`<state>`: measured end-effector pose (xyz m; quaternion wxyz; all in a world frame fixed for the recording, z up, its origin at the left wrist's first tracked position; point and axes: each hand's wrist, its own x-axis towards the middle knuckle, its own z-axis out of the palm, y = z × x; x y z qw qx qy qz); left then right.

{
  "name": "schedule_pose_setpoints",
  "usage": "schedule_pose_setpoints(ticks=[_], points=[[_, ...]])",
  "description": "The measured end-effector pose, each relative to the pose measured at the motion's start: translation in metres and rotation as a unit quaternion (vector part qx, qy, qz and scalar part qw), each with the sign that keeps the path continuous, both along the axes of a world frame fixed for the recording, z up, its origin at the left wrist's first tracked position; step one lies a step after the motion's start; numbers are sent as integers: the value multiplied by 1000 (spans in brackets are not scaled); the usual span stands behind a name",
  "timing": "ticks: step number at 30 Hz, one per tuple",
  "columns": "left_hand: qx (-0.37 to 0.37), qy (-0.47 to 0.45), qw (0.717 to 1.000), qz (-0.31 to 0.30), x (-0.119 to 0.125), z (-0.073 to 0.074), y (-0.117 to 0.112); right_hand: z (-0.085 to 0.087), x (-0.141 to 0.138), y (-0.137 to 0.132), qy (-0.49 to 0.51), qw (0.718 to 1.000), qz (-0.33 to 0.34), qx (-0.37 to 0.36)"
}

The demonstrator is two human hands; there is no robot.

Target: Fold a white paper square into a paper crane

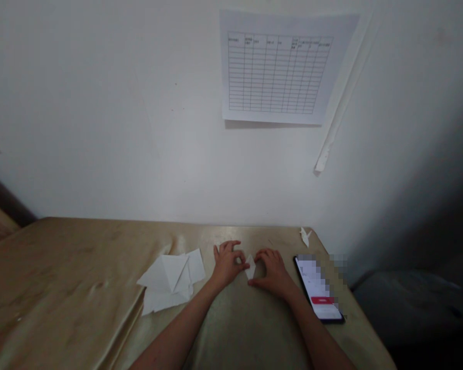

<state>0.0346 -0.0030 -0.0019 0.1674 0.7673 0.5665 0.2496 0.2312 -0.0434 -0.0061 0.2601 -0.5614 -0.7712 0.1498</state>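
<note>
Left hand (228, 264) pinches folded paper (250, 268) toward far edge of table (239, 329); right hand (273, 272) grips it wider. Even pressure should sharpen creases.

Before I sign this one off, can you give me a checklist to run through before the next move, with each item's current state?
1. Left hand at the small folded paper: ok, fingertips at its left side.
2. Right hand at the same piece: ok, forefinger near its top, thumb near its lower tip.
3. Folds crisp and aligned: cannot tell, too small in the picture.
4. Loose white sheets squared up: not ok, they overlap at uneven angles.
5. Phone clear of the right forearm: cannot tell, it lies close alongside.
6. Folded paper figure away from both hands: ok, near the table's far right corner.
</note>
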Motion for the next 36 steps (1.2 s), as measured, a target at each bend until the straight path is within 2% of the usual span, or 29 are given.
schedule_pose_setpoints(ticks=[8,21,28,36], points=[[10,-1,1000,25,-1,1,0,-4,-10,0,19,998,-36,49],[33,-40,998,36,-2,-8,8,-6,-9,3,21,998,-39,33],[26,-71,994,78,1,-7,12,-4,-9,4,10,999,-38,17],[49,-80,992,84,4,-6,9,-4,-8,4,10,999,-32,24]])
